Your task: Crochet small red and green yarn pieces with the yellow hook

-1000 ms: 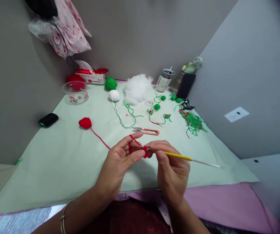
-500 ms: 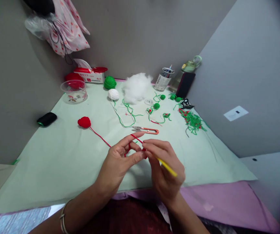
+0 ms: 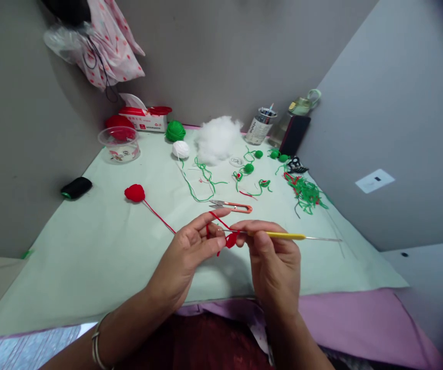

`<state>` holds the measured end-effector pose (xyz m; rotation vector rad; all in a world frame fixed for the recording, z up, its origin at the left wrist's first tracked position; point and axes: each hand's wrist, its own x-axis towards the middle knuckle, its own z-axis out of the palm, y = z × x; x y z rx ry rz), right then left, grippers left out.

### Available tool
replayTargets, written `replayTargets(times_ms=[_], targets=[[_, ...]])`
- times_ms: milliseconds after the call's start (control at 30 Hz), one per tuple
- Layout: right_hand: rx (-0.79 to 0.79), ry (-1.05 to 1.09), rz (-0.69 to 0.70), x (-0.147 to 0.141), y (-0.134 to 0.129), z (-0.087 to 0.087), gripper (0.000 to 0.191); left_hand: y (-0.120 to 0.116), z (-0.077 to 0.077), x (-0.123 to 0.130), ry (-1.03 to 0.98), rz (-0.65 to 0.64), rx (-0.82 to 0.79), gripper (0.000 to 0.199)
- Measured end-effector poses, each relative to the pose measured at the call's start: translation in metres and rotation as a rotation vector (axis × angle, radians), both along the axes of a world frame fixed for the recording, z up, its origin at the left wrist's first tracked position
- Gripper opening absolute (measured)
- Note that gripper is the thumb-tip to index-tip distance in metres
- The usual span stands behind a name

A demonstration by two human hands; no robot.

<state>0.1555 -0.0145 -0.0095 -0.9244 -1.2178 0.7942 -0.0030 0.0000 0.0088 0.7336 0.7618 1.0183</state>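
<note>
Between my hands is a small red crochet piece [image 3: 232, 239]. My left hand [image 3: 194, 244] pinches its left edge with the thumb, while red yarn runs over the raised index finger and around the other fingers. That strand leads back across the table to a red yarn ball [image 3: 134, 193]. In my right hand [image 3: 275, 257] is a crochet hook [image 3: 285, 236] with a yellow grip, lying nearly level. Its metal tip points left and passes at the red piece; whether it is inside a loop I cannot tell. Just beyond my fingers lie orange thread snips [image 3: 237, 207].
Behind are white stuffing [image 3: 219, 139], a white yarn ball [image 3: 181, 149], a green yarn ball [image 3: 175, 131] and a plastic tub [image 3: 119, 151]. At right lie green and red yarn scraps [image 3: 306, 192], small green balls [image 3: 248, 168], a pen jar [image 3: 260, 128] and a phone [image 3: 294, 134].
My right hand has turned and shifted slightly right, so the hook has swung from slanting toward me to nearly level. More of the red piece shows now. My left hand stays almost in place.
</note>
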Motion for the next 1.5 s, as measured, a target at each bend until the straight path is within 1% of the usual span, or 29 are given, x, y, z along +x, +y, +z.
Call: replayTargets(times_ms=[67, 133, 167, 200, 233, 333, 400, 467, 500, 533, 600, 700, 767, 800, 833, 867, 933, 1000, 1033, 1067, 1133, 1200, 1267, 1300, 1367, 1433, 1467, 1500], targets=[[0.099, -0.208, -0.093, -0.003, -0.003, -0.003, 0.021, -0.002, -0.001, 0.001, 0.044, 0.047, 0.047, 0.045], [0.255, -0.45, -0.228, -0.007, -0.007, -0.006, 0.03, -0.004, -0.002, 0.002, 0.073, 0.094, 0.098, 0.048], [0.315, -0.508, -0.282, -0.009, -0.008, -0.008, 0.035, -0.005, -0.003, 0.003, 0.072, 0.101, 0.106, 0.049], [0.364, -0.512, -0.317, -0.011, -0.009, -0.008, 0.038, -0.005, -0.003, 0.003, 0.058, 0.092, 0.099, 0.049], [0.355, -0.459, -0.305, -0.011, -0.008, -0.008, 0.037, -0.005, -0.002, 0.003, 0.037, 0.075, 0.079, 0.049], [0.208, -0.188, -0.124, -0.009, -0.003, -0.002, 0.024, -0.002, 0.001, 0.003, -0.03, 0.016, -0.005, 0.044], [0.095, -0.023, -0.001, -0.006, 0.002, 0.004, 0.019, 0.001, 0.005, 0.001, -0.057, 0.002, -0.04, 0.042], [0.014, 0.073, 0.084, -0.003, 0.004, 0.008, 0.021, 0.004, 0.007, -0.001, -0.066, 0.005, -0.048, 0.041], [-0.001, 0.079, 0.096, -0.003, 0.004, 0.01, 0.022, 0.004, 0.007, -0.002, -0.061, 0.011, -0.042, 0.041], [0.005, 0.053, 0.085, -0.002, 0.003, 0.01, 0.023, 0.004, 0.007, -0.003, -0.049, 0.018, -0.031, 0.04], [0.081, -0.104, 0.016, -0.003, -0.001, 0.01, 0.024, 0.003, 0.006, -0.004, -0.021, 0.041, 0.005, 0.039], [0.315, -0.512, -0.102, -0.004, -0.006, 0.003, 0.029, -0.001, 0.004, -0.002, -0.012, 0.097, 0.045, 0.045], [0.456, -0.724, -0.173, -0.004, -0.007, -0.004, 0.037, -0.003, 0.004, 0.001, -0.067, 0.096, 0.0, 0.049], [0.486, -0.757, -0.207, -0.004, -0.006, -0.006, 0.04, -0.003, 0.004, 0.002, -0.111, 0.069, -0.048, 0.048], [0.483, -0.738, -0.226, -0.003, -0.006, -0.008, 0.04, -0.002, 0.004, 0.002, -0.157, 0.032, -0.1, 0.047], [0.448, -0.666, -0.228, -0.002, -0.005, -0.008, 0.038, -0.001, 0.004, 0.002, -0.194, -0.002, -0.15, 0.046], [0.339, -0.42, -0.192, -0.001, -0.004, -0.006, 0.029, 0.001, 0.003, 0.001, -0.221, -0.037, -0.196, 0.043], [0.254, -0.173, -0.118, 0.0, -0.002, -0.002, 0.025, 0.002, 0.003, 0.0, -0.183, -0.024, -0.175, 0.043], [0.223, -0.102, -0.081, 0.0, -0.002, 0.001, 0.025, 0.002, 0.002, -0.001, -0.153, -0.012, -0.149, 0.044], [0.203, -0.078, -0.051, 0.0, -0.001, 0.003, 0.023, 0.002, 0.002, 0.0, -0.124, -0.004, -0.118, 0.043], [0.182, -0.132, -0.01, -0.002, 0.0, 0.006, 0.021, 0.0, 0.0, 0.001, -0.092, -0.001, -0.041, 0.039], [0.187, -0.206, -0.006, -0.004, 0.0, 0.006, 0.023, -0.001, -0.001, 0.003, -0.083, -0.005, 0.022, 0.033], [0.211, -0.254, -0.017, -0.006, -0.001, 0.002, 0.027, -0.001, -0.001, 0.004, -0.081, 0.005, 0.038, 0.03], [0.234, -0.295, -0.036, -0.007, -0.002, 0.0, 0.029, -0.001, -0.001, 0.005, -0.086, 0.022, 0.026, 0.031], [0.316, -0.442, -0.114, -0.008, -0.005, -0.006, 0.035, -0.001, -0.001, 0.006, -0.117, 0.056, -0.026, 0.036], [0.409, -0.598, -0.204, -0.006, -0.007, -0.01, 0.04, 0.001, -0.001, 0.006, -0.176, 0.047, -0.112, 0.04], [0.434, -0.639, -0.227, -0.005, -0.007, -0.011, 0.04, 0.002, -0.001, 0.006, -0.206, 0.034, -0.159, 0.04], [0.413, -0.615, -0.238, -0.004, -0.007, -0.01, 0.038, 0.003, -0.001, 0.006, -0.232, 0.02, -0.199, 0.039]])
